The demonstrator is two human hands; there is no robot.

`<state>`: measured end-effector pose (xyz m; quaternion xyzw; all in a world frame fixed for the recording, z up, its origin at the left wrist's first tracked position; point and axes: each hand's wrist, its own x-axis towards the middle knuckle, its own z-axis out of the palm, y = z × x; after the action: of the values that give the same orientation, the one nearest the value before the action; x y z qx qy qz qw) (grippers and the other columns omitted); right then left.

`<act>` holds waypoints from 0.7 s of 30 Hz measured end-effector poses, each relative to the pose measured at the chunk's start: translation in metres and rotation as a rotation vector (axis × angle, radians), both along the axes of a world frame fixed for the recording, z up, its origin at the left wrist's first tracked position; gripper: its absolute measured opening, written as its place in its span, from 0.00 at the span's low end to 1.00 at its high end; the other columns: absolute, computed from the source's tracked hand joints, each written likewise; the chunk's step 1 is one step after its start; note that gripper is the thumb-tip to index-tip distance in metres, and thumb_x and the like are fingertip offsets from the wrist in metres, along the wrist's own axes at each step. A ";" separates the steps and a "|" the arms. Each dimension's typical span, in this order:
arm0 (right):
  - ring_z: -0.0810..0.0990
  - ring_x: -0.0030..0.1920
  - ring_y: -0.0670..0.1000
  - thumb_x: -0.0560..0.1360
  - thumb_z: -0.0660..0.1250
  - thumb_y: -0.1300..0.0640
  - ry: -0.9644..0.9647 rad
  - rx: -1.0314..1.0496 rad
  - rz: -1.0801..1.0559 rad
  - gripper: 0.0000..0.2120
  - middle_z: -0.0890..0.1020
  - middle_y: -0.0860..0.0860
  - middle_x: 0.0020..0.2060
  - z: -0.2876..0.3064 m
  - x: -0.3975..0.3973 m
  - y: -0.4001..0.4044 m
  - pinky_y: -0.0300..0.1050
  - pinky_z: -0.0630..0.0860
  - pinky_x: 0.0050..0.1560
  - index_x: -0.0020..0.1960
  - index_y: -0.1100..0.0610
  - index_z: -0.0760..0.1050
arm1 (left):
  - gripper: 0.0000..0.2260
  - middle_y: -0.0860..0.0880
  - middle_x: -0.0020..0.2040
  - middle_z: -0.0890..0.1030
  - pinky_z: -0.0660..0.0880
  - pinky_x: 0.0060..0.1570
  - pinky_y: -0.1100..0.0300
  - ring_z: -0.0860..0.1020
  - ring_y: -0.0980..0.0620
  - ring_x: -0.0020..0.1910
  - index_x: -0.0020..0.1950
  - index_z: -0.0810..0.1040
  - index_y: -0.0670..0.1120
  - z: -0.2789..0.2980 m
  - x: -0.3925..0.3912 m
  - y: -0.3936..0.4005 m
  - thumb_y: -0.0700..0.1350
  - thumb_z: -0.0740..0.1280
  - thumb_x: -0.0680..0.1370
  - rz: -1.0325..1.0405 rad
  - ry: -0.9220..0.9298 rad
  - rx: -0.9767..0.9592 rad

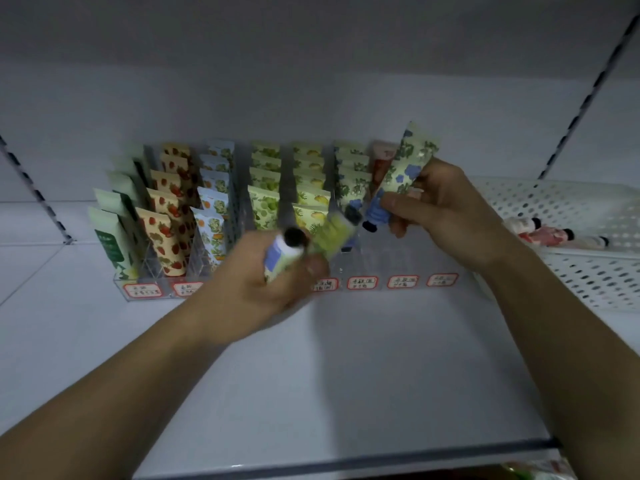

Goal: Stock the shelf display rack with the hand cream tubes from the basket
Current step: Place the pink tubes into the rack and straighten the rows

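While blurred, perhaps tubes (304, 249) before rack (381, 268).

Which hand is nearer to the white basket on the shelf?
Right. The right hand, holding a blue-flower tube, is just left of the basket; the left hand is further left, before the rack.

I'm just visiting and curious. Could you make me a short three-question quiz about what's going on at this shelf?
1. True or false: both hands hold tubes.
2. Which tube does the right hand hold? A) strawberry B) blue-flower C) lemon
3. Fill in: the white perforated basket sits to the ____ of the clear display rack.

Key:
1. True; the left hand grips blurred tubes.
2. B, the blue-flower tube, cap pointing down.
3. Right.
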<state>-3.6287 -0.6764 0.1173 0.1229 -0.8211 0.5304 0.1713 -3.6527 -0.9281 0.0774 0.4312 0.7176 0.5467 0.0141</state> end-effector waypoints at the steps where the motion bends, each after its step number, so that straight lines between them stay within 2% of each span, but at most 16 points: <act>1: 0.81 0.33 0.55 0.82 0.63 0.62 -0.001 -0.017 -0.034 0.08 0.82 0.61 0.39 -0.001 -0.002 -0.001 0.50 0.80 0.38 0.49 0.68 0.76 | 0.14 0.53 0.28 0.70 0.63 0.27 0.66 0.67 0.60 0.25 0.36 0.71 0.46 -0.002 0.000 0.000 0.52 0.65 0.77 -0.039 0.057 -0.124; 3: 0.84 0.32 0.56 0.83 0.61 0.56 0.002 -0.009 -0.071 0.14 0.82 0.65 0.37 -0.004 -0.003 -0.005 0.54 0.83 0.38 0.48 0.67 0.78 | 0.14 0.51 0.29 0.70 0.64 0.28 0.62 0.68 0.58 0.26 0.36 0.70 0.50 -0.006 -0.002 0.001 0.52 0.68 0.78 -0.072 0.177 -0.312; 4: 0.85 0.32 0.57 0.83 0.62 0.55 0.018 0.023 -0.083 0.13 0.83 0.64 0.36 -0.004 -0.003 -0.007 0.55 0.83 0.37 0.49 0.65 0.79 | 0.14 0.51 0.29 0.70 0.64 0.28 0.62 0.69 0.57 0.26 0.37 0.70 0.49 -0.007 -0.003 0.002 0.52 0.68 0.79 -0.071 0.191 -0.361; 7: 0.85 0.33 0.56 0.80 0.68 0.59 0.071 0.082 -0.094 0.05 0.84 0.60 0.41 -0.009 -0.003 -0.013 0.58 0.84 0.38 0.55 0.58 0.78 | 0.14 0.52 0.29 0.70 0.64 0.28 0.60 0.69 0.56 0.26 0.37 0.71 0.49 -0.010 -0.005 0.002 0.52 0.69 0.78 -0.069 0.145 -0.392; 10: 0.86 0.34 0.52 0.76 0.74 0.56 0.121 0.140 -0.179 0.12 0.85 0.55 0.43 -0.015 -0.005 -0.018 0.58 0.83 0.40 0.58 0.53 0.78 | 0.13 0.52 0.29 0.70 0.64 0.28 0.60 0.69 0.56 0.27 0.37 0.71 0.51 -0.012 -0.006 0.003 0.52 0.69 0.79 -0.071 0.131 -0.411; 14: 0.85 0.33 0.48 0.73 0.76 0.52 0.152 0.159 -0.284 0.10 0.82 0.45 0.37 -0.021 -0.007 -0.024 0.55 0.83 0.38 0.51 0.49 0.77 | 0.12 0.49 0.31 0.71 0.65 0.29 0.59 0.69 0.54 0.27 0.39 0.73 0.51 -0.013 -0.005 0.004 0.53 0.69 0.79 -0.064 0.103 -0.459; 16: 0.84 0.31 0.45 0.76 0.72 0.49 0.151 0.231 -0.345 0.07 0.82 0.46 0.34 -0.023 -0.008 -0.027 0.53 0.82 0.38 0.45 0.51 0.77 | 0.12 0.47 0.31 0.71 0.64 0.29 0.59 0.69 0.54 0.27 0.39 0.73 0.51 -0.014 -0.004 0.004 0.53 0.69 0.78 -0.062 0.095 -0.459; 19: 0.82 0.29 0.42 0.80 0.66 0.47 0.148 0.351 -0.378 0.17 0.83 0.48 0.29 -0.025 -0.008 -0.029 0.44 0.79 0.38 0.39 0.59 0.78 | 0.12 0.48 0.31 0.71 0.63 0.29 0.60 0.68 0.54 0.26 0.38 0.73 0.50 -0.014 -0.004 0.005 0.53 0.70 0.78 -0.059 0.105 -0.447; 21: 0.80 0.29 0.44 0.79 0.68 0.46 0.181 0.460 -0.389 0.18 0.82 0.48 0.28 -0.026 -0.008 -0.028 0.42 0.75 0.35 0.38 0.59 0.80 | 0.12 0.50 0.30 0.70 0.63 0.29 0.59 0.67 0.55 0.27 0.38 0.73 0.51 -0.014 -0.003 0.005 0.52 0.70 0.78 -0.067 0.079 -0.424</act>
<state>-3.6366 -0.7044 0.0912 0.0458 -0.9092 0.2747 0.3096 -3.6561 -0.9230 0.0636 0.4632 0.8018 0.3655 0.0945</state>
